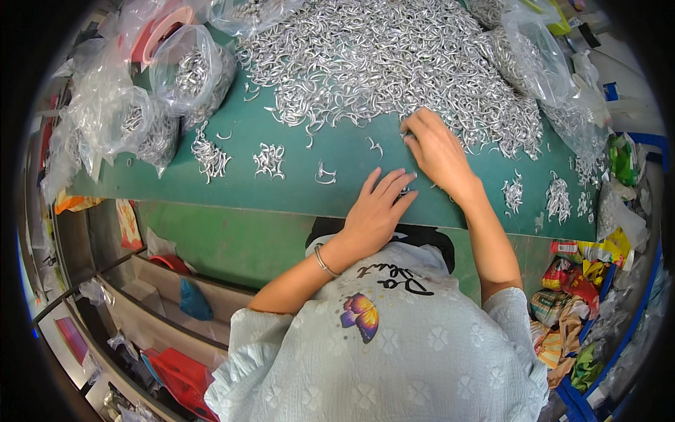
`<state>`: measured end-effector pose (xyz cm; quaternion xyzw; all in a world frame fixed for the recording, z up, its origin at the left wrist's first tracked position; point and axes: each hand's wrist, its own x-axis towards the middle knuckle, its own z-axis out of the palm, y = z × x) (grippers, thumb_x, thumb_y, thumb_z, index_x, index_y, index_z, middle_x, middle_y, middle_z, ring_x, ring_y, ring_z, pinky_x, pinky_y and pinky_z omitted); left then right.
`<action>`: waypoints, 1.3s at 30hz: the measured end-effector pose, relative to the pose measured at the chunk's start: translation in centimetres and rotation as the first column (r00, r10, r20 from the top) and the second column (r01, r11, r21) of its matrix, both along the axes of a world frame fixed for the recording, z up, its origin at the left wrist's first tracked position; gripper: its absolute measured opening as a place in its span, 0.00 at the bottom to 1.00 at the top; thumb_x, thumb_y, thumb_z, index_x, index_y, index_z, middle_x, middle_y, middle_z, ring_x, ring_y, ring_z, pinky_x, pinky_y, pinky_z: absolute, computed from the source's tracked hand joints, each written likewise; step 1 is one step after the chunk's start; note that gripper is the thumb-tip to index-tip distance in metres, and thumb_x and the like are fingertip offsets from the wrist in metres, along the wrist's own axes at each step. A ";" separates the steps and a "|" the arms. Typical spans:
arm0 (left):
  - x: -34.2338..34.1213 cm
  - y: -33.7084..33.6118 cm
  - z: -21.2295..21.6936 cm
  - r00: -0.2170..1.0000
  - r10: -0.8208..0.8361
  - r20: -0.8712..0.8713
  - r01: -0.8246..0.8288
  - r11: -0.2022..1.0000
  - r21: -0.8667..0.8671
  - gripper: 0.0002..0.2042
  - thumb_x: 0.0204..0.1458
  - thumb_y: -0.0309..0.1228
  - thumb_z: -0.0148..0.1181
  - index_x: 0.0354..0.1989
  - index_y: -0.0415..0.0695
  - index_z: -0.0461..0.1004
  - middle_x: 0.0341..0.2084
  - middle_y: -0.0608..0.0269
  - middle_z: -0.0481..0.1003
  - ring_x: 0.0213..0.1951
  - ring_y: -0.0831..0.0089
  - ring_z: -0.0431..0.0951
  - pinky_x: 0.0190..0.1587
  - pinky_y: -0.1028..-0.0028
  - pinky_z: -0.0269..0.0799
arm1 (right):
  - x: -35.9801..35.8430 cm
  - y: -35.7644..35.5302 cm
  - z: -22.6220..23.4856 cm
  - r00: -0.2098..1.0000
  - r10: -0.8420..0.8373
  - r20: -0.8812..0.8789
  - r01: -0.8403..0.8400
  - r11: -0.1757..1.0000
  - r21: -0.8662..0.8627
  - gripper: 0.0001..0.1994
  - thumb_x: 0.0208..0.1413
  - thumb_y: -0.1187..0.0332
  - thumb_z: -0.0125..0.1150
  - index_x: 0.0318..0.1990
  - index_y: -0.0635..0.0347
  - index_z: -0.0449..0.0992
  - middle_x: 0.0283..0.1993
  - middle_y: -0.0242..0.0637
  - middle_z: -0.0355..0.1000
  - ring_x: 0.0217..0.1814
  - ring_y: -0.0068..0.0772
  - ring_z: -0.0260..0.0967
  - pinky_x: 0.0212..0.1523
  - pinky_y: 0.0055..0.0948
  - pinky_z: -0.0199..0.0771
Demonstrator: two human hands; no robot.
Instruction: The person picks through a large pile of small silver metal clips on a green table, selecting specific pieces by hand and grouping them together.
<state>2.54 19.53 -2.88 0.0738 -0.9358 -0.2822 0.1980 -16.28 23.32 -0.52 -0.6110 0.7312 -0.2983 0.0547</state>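
Small curved silver metal pieces lie in a wide heap on the green tabletop. My right hand is at the heap's near edge, its fingers bent and drawn in toward the thumb; whatever lies between the fingertips is too small to make out. My left hand rests at the table's near edge with its fingers apart, and a few metal bits show by its fingertips. Left of the hands are small clusters of pieces and a few loose pieces.
Clear plastic bags of metal pieces stand at the far left, and another bag is at the far right. Small piles lie at the right. Below left are wooden shelving and a red basket; colourful packages are at right.
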 end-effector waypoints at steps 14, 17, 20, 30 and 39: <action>0.2 0.0 -0.5 0.994 0.012 -0.110 0.007 0.985 0.172 0.12 0.41 0.15 0.59 0.36 0.39 0.73 0.40 0.54 0.70 0.50 0.53 0.72 0.51 0.61 0.70 | -1.5 -0.1 -0.5 0.997 -0.064 -0.034 0.067 0.994 0.087 0.06 0.48 0.72 0.66 0.32 0.61 0.75 0.38 0.39 0.69 0.46 0.45 0.66 0.48 0.39 0.67; 0.3 0.0 -0.2 0.995 0.018 -0.100 0.002 0.981 0.193 0.12 0.41 0.15 0.59 0.36 0.39 0.73 0.39 0.55 0.70 0.50 0.53 0.72 0.50 0.62 0.70 | -3.4 3.8 1.5 0.997 -0.065 0.040 0.063 0.996 0.055 0.15 0.45 0.69 0.70 0.41 0.57 0.77 0.47 0.39 0.69 0.54 0.45 0.63 0.54 0.40 0.62; 0.2 0.0 -0.2 0.996 0.015 -0.094 0.004 0.981 0.193 0.12 0.41 0.15 0.58 0.36 0.39 0.73 0.39 0.55 0.70 0.49 0.53 0.72 0.49 0.62 0.70 | -2.0 7.6 2.6 0.971 -0.232 -0.058 0.239 0.941 0.241 0.31 0.40 0.64 0.75 0.55 0.56 0.71 0.64 0.44 0.59 0.66 0.51 0.54 0.65 0.45 0.54; -0.1 0.0 0.1 0.996 0.006 -0.089 0.009 0.985 0.170 0.11 0.44 0.14 0.60 0.36 0.39 0.73 0.38 0.55 0.70 0.48 0.53 0.73 0.47 0.62 0.71 | 3.1 1.4 -2.4 0.959 -0.166 0.231 0.205 0.967 -0.154 0.14 0.48 0.80 0.63 0.44 0.65 0.76 0.51 0.45 0.69 0.51 0.46 0.66 0.51 0.39 0.69; 0.1 0.0 0.1 0.997 0.012 -0.080 0.002 0.984 0.176 0.12 0.43 0.13 0.59 0.37 0.40 0.73 0.39 0.56 0.71 0.49 0.53 0.73 0.46 0.62 0.72 | -3.2 2.7 0.6 0.512 -0.157 0.844 0.332 0.943 -0.026 0.10 0.58 0.77 0.58 0.46 0.63 0.78 0.43 0.34 0.77 0.41 0.24 0.73 0.43 0.22 0.74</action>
